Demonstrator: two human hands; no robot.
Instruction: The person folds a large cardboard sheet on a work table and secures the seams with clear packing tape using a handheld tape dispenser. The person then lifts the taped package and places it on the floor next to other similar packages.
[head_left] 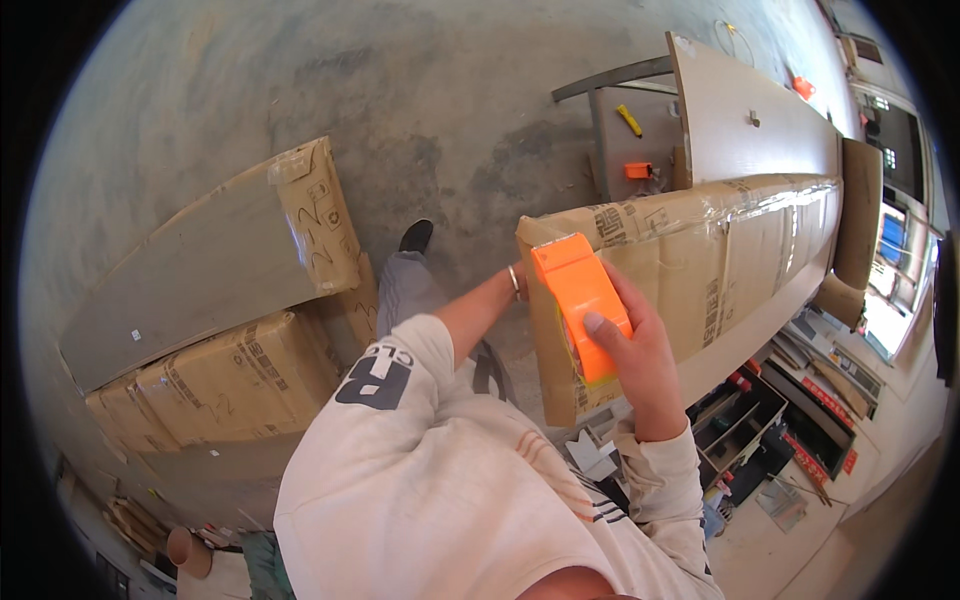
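Note:
My right hand point(640, 335) grips an orange packing tape dispenser point(575, 300), thumb across its near face. The dispenser is against the near end of a long cardboard box point(690, 265), whose top edge has shiny clear tape along it. My left hand point(523, 280), with a pale bracelet at the wrist, reaches to the left side of that same box end. Its fingers are hidden behind the box and dispenser, so I cannot see whether they hold anything.
To the left, a grey panel point(200, 270) and taped cardboard boxes point(230, 375) lean together. Behind the long box stand a pale board point(750, 110) and a surface with a yellow cutter point(630, 120) and an orange object point(638, 171). Open drawers point(740, 425) with tools lie at lower right.

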